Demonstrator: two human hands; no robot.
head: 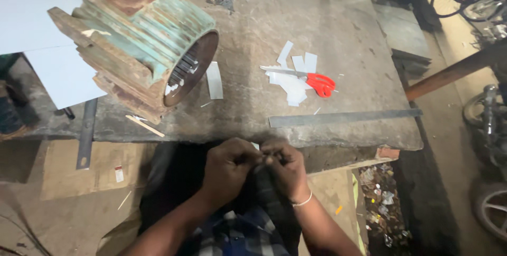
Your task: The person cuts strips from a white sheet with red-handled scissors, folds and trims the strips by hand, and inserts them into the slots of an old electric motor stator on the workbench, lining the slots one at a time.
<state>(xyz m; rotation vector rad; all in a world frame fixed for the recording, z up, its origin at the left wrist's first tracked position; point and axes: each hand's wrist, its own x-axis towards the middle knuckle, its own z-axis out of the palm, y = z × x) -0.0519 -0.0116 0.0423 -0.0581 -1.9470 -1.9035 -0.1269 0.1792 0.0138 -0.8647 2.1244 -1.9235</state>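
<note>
At the table's near edge, the left hand (226,169) and right hand (287,167) meet, fingers curled narrow, pinching a small dark piece (265,159) between them; what it is cannot be told. Red-handled scissors (311,80) lie among white paper strips (292,76) at one o'clock. A metal ruler (344,117) lies between. A rusty green motor housing (142,37) sits at eleven o'clock on the worn table (317,29).

Both hands (259,169) pinched together below workbench (317,39)
</note>
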